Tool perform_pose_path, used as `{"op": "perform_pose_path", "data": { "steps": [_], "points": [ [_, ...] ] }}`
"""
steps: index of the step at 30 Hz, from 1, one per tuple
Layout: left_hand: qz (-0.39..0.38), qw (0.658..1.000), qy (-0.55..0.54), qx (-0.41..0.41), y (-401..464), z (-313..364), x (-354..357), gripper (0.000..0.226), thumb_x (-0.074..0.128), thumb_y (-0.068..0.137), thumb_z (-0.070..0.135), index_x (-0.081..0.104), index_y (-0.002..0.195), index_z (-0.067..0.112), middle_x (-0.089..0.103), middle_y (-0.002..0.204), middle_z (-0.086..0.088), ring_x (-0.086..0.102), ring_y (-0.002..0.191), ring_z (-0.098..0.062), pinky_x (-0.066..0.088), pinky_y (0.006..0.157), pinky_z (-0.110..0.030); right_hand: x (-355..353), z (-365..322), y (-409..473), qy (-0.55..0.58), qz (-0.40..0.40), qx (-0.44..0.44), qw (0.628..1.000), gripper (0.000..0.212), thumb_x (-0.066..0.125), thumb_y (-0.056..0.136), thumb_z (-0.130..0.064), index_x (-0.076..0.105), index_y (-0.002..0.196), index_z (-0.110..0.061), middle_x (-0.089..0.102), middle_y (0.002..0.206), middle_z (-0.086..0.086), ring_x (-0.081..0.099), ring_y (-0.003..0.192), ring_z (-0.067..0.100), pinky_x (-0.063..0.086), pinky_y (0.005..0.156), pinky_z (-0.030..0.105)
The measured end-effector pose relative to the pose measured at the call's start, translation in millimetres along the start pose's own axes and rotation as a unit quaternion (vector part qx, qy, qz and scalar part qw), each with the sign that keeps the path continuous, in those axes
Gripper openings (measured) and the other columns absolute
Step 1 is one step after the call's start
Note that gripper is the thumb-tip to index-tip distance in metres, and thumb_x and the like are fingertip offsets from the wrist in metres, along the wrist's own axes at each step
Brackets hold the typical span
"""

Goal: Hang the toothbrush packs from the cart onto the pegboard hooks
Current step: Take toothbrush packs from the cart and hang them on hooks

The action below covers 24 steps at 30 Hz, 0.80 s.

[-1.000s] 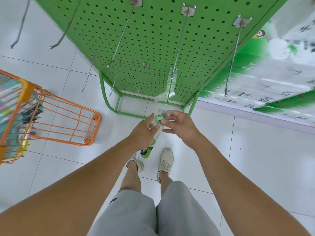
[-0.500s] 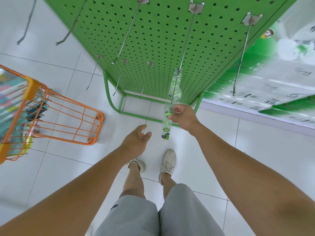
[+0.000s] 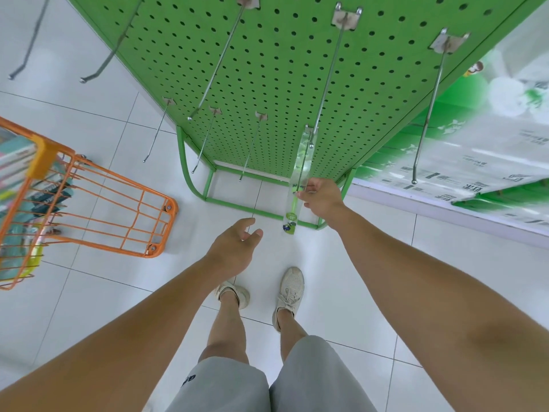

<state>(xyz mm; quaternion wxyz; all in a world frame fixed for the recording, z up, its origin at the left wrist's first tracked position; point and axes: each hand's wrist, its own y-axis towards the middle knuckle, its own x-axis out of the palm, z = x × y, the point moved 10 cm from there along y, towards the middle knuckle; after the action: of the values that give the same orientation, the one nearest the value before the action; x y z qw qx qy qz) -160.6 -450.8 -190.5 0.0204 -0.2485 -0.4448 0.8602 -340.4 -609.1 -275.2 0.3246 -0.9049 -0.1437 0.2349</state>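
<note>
My right hand [image 3: 322, 199] pinches the top of a clear toothbrush pack [image 3: 292, 211] with a green brush, right at the tip of a long metal hook [image 3: 322, 93] on the green pegboard [image 3: 282, 69]. The pack hangs down from my fingers. Another clear pack [image 3: 306, 150] hangs further up the same hook. My left hand [image 3: 234, 248] hovers lower left of the pack, fingers relaxed and holding nothing. The orange cart [image 3: 89, 209] stands at the left with several packs [image 3: 17, 162] stacked inside.
Several bare hooks jut from the pegboard, one at the right [image 3: 427, 114] and shorter ones [image 3: 251, 147] lower down. The pegboard's green frame foot [image 3: 237, 203] rests on the white tile floor. Packaged goods [image 3: 460, 150] fill the right side. My feet [image 3: 289, 292] are below.
My left hand let go of the pack and dropped away to the lower left. My right hand carried the pack up to the tip of the hook.
</note>
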Motion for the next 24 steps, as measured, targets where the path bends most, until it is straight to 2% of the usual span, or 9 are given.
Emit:
{"op": "perform_pose_path", "data": {
  "steps": [2,5,8,12,14,15,18,22,24],
  "points": [
    [0.004,1.0,0.001,0.005,3.8,4.1,-2.3,0.046,0.042,0.102,0.042,0.04,0.147,0.03,0.055,0.134,-0.003,0.059,0.11,-0.029,0.046,0.089,-0.033,-5.6,-7.5,12.1,-0.011,0.012,0.002,1.0,0.021,0.075,0.089,-0.014,0.068,0.108,-0.011,0.068,0.101,-0.001,0.066,0.101,0.022,0.054,0.097,0.037],
    [0.01,1.0,0.005,0.008,6.4,5.8,-7.4,0.046,0.042,0.102,0.043,0.04,0.146,0.031,0.055,0.136,-0.003,0.058,0.114,-0.03,0.047,0.09,-0.034,-12.4,-12.5,18.3,-0.048,0.035,0.01,0.998,0.035,0.077,0.087,-0.019,0.067,0.118,-0.006,0.07,0.117,0.006,0.064,0.105,0.02,0.049,0.1,0.029],
    [0.011,1.0,0.002,0.005,2.2,3.3,-12.7,0.046,0.042,0.102,0.043,0.04,0.146,0.03,0.055,0.135,-0.003,0.059,0.113,-0.03,0.048,0.091,-0.035,-19.3,-2.6,13.9,-0.074,0.071,0.025,0.994,0.047,0.076,0.088,-0.027,0.064,0.128,-0.003,0.064,0.132,0.01,0.06,0.121,0.024,0.045,0.108,0.034],
    [0.015,1.0,-0.014,-0.005,-8.8,-2.9,-22.3,0.045,0.043,0.101,0.042,0.043,0.144,0.029,0.056,0.133,-0.003,0.059,0.106,-0.027,0.047,0.091,-0.034,-17.3,14.6,-8.2,-0.118,0.024,0.065,0.991,0.053,0.078,0.086,-0.026,0.062,0.13,-0.002,0.063,0.134,0.011,0.06,0.121,0.026,0.047,0.105,0.033],
    [0.02,0.999,-0.028,-0.009,-19.0,-5.4,-33.3,0.045,0.045,0.101,0.042,0.044,0.143,0.027,0.056,0.131,-0.003,0.059,0.1,-0.024,0.047,0.087,-0.031,-16.0,25.2,-29.7,-0.15,0.001,0.102,0.983,0.048,0.077,0.086,-0.023,0.064,0.124,0.003,0.066,0.127,0.018,0.065,0.113,0.031,0.052,0.101,0.041],
    [0.025,0.999,-0.038,-0.01,-25.9,-6.7,-40.8,0.044,0.045,0.101,0.042,0.045,0.142,0.026,0.056,0.13,-0.003,0.06,0.095,-0.021,0.047,0.083,-0.028,-13.8,30.7,-43.3,-0.163,-0.011,0.125,0.979,0.043,0.076,0.086,-0.022,0.066,0.119,0.004,0.07,0.117,0.02,0.07,0.102,0.032,0.057,0.092,0.044],
    [0.059,0.993,-0.1,-0.018,-54.7,-14.4,-78.9,0.037,0.05,0.1,0.041,0.052,0.133,0.025,0.059,0.118,-0.001,0.058,0.084,-0.017,0.043,0.066,-0.021,23.7,25.6,-103.4,-0.166,-0.106,0.186,0.963,0.034,0.075,0.086,-0.019,0.067,0.113,0.0,0.071,0.091,0.014,0.066,0.072,0.026,0.062,0.068,0.036],
    [0.172,0.965,-0.199,0.003,-96.4,-44.6,-171.4,0.021,0.064,0.09,0.042,0.064,0.103,0.025,0.066,0.093,-0.004,0.062,0.085,-0.027,0.052,0.076,-0.037,136.5,-70.9,-165.9,-0.209,-0.27,0.065,0.938,0.028,0.073,0.088,-0.028,0.068,0.104,-0.005,0.069,0.092,0.008,0.064,0.07,0.022,0.058,0.067,0.033],
    [0.229,0.944,-0.238,0.009,-116.7,-66.8,-225.5,0.016,0.065,0.091,0.036,0.066,0.099,0.021,0.07,0.091,-0.005,0.064,0.078,-0.025,0.051,0.067,-0.036,196.7,-146.7,-192.9,-0.206,-0.299,-0.031,0.931,0.023,0.073,0.089,-0.026,0.069,0.099,-0.006,0.068,0.089,0.007,0.063,0.07,0.02,0.051,0.064,0.029]
  ]
}}
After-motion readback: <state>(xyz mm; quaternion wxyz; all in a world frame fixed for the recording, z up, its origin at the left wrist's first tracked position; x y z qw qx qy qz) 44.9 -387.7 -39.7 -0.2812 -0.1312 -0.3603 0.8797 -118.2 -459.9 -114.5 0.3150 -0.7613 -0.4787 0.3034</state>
